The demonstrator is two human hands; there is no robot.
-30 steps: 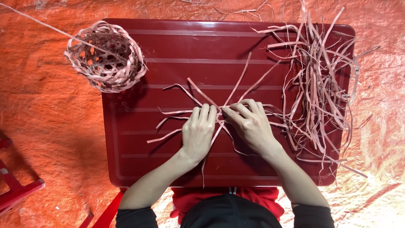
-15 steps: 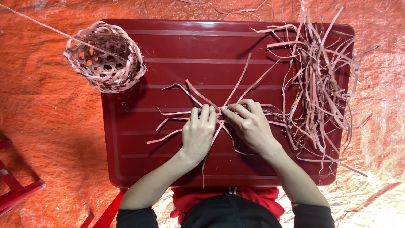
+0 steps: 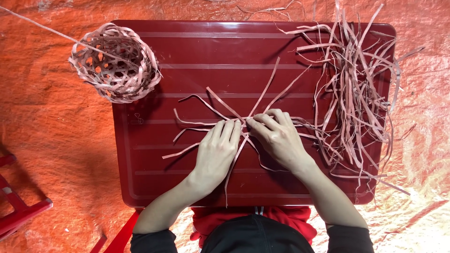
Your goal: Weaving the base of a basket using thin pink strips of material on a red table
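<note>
Our left hand [image 3: 216, 150] lies flat on the crossed strips [image 3: 234, 122]; our right hand [image 3: 277, 138] pinches them just beside it.

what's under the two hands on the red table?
Crossed pale strips fan out from beneath the left hand and right hand, lying on the red table. The point where the strips cross is covered by the fingers, so how they interlace cannot be seen.
</note>
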